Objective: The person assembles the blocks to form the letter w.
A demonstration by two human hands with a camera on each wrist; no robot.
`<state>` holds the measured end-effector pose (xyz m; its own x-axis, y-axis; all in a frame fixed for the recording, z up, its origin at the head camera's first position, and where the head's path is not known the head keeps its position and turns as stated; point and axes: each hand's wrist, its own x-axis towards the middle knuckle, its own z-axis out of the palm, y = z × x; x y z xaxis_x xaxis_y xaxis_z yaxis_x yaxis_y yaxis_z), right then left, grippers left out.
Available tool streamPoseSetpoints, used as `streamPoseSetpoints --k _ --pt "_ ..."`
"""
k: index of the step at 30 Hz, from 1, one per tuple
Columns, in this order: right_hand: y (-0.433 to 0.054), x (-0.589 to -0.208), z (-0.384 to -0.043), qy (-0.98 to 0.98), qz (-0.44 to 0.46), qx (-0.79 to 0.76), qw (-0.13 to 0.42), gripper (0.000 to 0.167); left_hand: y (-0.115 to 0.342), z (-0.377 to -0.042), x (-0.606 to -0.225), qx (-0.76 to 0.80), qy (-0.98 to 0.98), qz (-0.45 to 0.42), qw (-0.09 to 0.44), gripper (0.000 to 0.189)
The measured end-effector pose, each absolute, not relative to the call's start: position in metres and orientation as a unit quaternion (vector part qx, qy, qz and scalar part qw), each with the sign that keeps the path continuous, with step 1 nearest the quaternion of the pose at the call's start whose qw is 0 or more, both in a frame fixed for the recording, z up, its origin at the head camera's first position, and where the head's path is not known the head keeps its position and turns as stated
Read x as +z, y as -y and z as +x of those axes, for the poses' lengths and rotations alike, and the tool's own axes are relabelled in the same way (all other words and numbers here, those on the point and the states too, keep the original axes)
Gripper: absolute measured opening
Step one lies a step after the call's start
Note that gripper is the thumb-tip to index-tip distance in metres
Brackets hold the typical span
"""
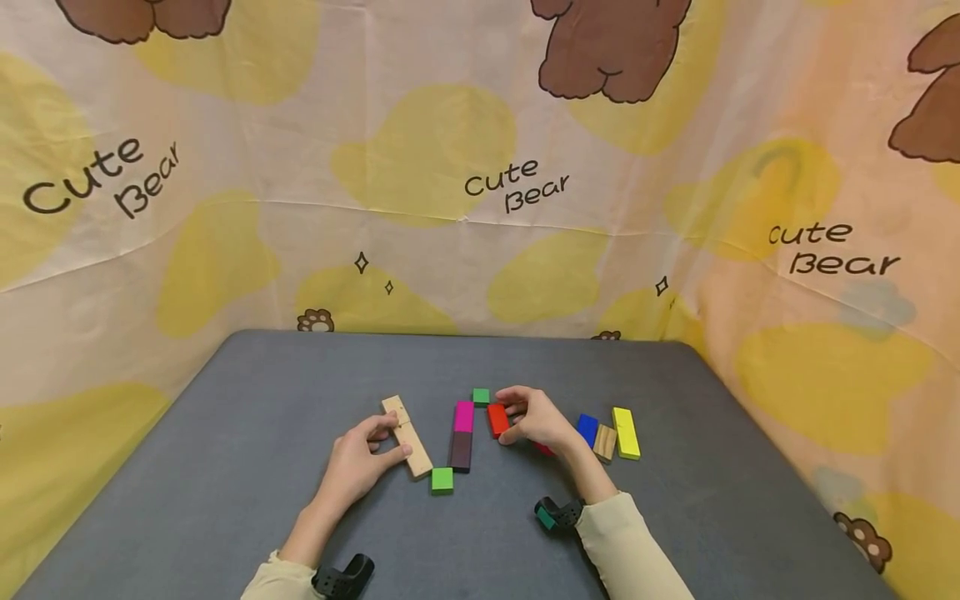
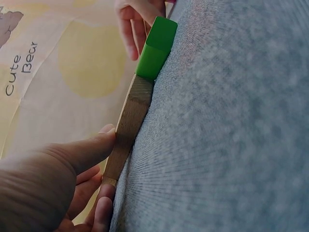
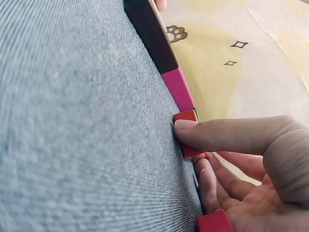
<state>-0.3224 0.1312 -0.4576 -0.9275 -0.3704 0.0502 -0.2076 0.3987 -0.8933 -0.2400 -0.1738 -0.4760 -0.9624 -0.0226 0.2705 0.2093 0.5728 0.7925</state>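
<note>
Two plain wooden blocks [image 1: 412,446] lie end to end on the grey table, slanting toward a light green block [image 1: 442,481]. My left hand [image 1: 360,458] holds them at their left side, its thumb [image 2: 99,147] against one block in the left wrist view. A small red block [image 1: 497,421] is pinched between the thumb and fingers of my right hand [image 1: 538,419]. Just left of it, a magenta block [image 1: 464,415] and a dark purple block [image 1: 461,452] form a line. A darker green block [image 1: 481,397] sits at the magenta block's far end.
A second red block [image 3: 215,221] lies partly hidden under my right hand. Farther right are a blue block [image 1: 588,428], a striped wooden block [image 1: 604,442] and a yellow block [image 1: 626,433]. A printed cloth [image 1: 420,167] hangs behind the table [image 1: 300,375].
</note>
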Motion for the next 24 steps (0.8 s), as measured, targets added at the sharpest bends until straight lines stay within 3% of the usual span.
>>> streamPoseSetpoints --k 24 --pt "-0.1376 -0.4623 -0.3217 -0.806 -0.157 -0.566 0.074 0.068 0.1735 -0.2397 -0.4742 -0.455 0.880 -0.054 0.125 0.047"
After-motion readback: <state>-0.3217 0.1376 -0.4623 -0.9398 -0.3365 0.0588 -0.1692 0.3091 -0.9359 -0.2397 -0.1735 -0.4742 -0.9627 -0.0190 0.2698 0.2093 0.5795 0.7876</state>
